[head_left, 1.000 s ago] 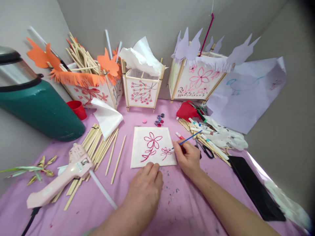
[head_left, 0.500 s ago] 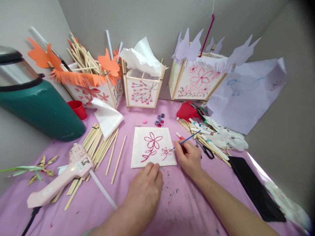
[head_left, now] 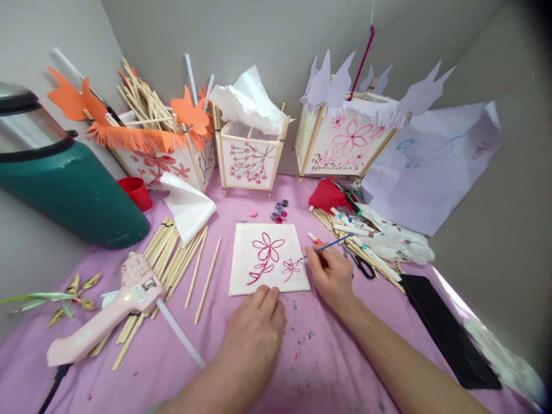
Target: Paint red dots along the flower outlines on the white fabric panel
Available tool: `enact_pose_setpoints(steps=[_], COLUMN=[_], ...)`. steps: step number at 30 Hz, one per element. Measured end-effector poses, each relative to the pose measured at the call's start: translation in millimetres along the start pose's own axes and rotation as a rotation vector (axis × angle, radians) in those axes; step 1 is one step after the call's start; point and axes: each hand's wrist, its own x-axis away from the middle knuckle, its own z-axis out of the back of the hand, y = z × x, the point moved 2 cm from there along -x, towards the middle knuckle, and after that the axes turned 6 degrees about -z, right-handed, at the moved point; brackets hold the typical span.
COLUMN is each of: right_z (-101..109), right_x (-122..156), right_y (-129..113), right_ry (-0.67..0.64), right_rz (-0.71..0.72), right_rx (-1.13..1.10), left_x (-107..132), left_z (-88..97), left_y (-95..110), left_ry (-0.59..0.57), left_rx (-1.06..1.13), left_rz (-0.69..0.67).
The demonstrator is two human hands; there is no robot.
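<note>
A square white paper panel [head_left: 245, 253] with two red flowers painted on it lies flat on the pink tablecloth [head_left: 310, 368]. My left hand [head_left: 254, 333] rests on the cloth with its fingertips pressing the panel's near edge. My right hand [head_left: 330, 276] pinches a thin blue paintbrush [head_left: 334, 244]; the tip sits at the panel's right edge beside the small flower [head_left: 292, 267]. A red-capped marker [head_left: 314, 237] lies just behind that hand.
Three paper lanterns [head_left: 250, 152] stand at the back. A pink glue gun [head_left: 112, 313] and loose wooden sticks [head_left: 176, 259] lie left, with a green jug [head_left: 73, 190]. Markers, scissors [head_left: 364, 265] and a black tablet [head_left: 444, 330] lie right. Small paint pots [head_left: 279, 211] sit behind the panel.
The brush tip has moved slightly right and up, off the small flower to the panel's right edge. My left hand has stayed in place.
</note>
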Motion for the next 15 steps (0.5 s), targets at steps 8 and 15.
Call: enact_pose_setpoints(steps=[8, 15], right_z=[-1.7, -1.8], right_x=[0.8, 1.3], right_y=[-0.4, -2.2], right_ry=[-0.034, -0.066], right_rz=[-0.002, 0.003], right_rx=[-0.022, -0.030], left_x=[0.8, 0.5], left_z=[0.1, 0.7], left_y=[-0.5, 0.2], left_ry=[0.042, 0.053], left_rx=[-0.006, -0.012], left_rz=[-0.005, -0.010])
